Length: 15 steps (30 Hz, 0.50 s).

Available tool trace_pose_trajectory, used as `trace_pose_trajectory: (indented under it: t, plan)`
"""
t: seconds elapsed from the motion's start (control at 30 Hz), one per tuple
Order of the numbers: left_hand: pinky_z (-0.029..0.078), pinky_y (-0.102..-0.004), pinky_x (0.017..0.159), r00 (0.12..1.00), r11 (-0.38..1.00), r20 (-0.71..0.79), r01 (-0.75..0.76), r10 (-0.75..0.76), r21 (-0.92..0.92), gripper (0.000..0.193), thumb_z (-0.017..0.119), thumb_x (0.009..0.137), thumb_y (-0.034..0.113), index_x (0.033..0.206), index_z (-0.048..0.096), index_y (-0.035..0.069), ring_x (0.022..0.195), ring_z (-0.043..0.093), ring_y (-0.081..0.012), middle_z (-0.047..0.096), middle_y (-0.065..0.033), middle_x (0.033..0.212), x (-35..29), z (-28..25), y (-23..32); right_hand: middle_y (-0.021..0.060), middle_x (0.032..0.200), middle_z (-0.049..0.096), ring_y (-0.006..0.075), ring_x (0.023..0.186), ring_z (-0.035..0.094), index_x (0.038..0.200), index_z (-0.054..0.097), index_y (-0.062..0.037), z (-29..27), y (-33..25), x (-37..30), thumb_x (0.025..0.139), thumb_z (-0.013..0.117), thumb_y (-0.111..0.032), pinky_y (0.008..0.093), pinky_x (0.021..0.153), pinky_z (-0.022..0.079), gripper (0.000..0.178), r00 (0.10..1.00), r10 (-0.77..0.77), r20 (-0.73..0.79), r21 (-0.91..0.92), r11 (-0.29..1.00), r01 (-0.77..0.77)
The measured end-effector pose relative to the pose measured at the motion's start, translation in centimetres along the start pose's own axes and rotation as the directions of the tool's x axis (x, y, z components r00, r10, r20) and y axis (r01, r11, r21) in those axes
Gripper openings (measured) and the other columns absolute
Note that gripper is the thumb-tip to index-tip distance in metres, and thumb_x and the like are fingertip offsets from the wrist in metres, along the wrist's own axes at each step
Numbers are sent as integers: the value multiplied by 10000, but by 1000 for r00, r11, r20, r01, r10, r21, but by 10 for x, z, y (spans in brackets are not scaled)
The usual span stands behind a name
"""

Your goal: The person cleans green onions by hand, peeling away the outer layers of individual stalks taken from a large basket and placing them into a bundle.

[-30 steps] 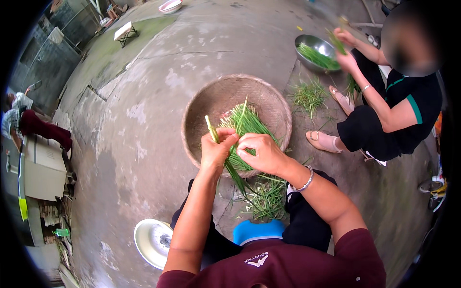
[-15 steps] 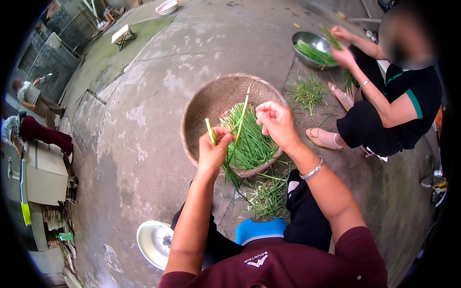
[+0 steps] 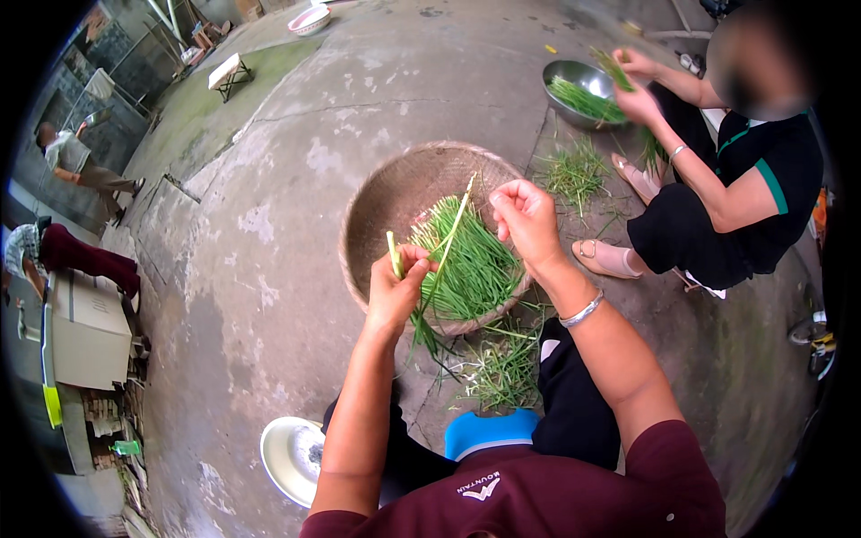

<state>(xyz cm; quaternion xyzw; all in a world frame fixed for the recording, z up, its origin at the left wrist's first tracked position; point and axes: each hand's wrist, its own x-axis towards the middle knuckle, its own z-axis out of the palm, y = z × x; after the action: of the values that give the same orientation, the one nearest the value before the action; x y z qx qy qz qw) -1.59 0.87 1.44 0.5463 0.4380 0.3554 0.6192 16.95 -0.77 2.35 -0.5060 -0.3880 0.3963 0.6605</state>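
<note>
My left hand (image 3: 400,285) grips a few long green chive stalks (image 3: 429,278) over the near rim of a round woven basket (image 3: 395,193). A pile of green chives (image 3: 475,264) lies in the basket's near right part. My right hand (image 3: 525,215) is raised above the pile with its fingers pinched on a thin strip pulled up from the stalks. A silver bangle sits on my right wrist.
Chive trimmings (image 3: 502,363) lie on the concrete by my knees. A white bowl (image 3: 291,457) stands at my lower left. A person in black (image 3: 744,188) squats at the right, handling chives over a metal bowl (image 3: 583,90). More trimmings (image 3: 574,170) lie beside them.
My right hand has lifted away from my left hand, up and to the right, drawing a thin strip off the stalks. My left hand has stayed in place.
</note>
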Motion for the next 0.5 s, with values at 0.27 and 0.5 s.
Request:
trace_pose_trajectory:
  t: [0.27,0.5]
  plan:
    - [307,-165,452,999,1000,35,-19,19,-11,31,482,767,31,772,512,27,528,412,-27,557,-3,675,-2,-2,0,3,595,481,38,452,426,798,526,-5,4,-2,-4,765,523,-100,156,405,363,101,962,76,262,40,995,-89]
    - [287,-164,416,1000,997,23,-15,17,-70,42,475,775,55,796,506,36,482,376,-23,555,-2,681,-2,-8,2,7,596,506,47,439,437,756,528,-25,-26,-12,13,767,516,-110,164,402,371,87,997,14,-77,190,982,1]
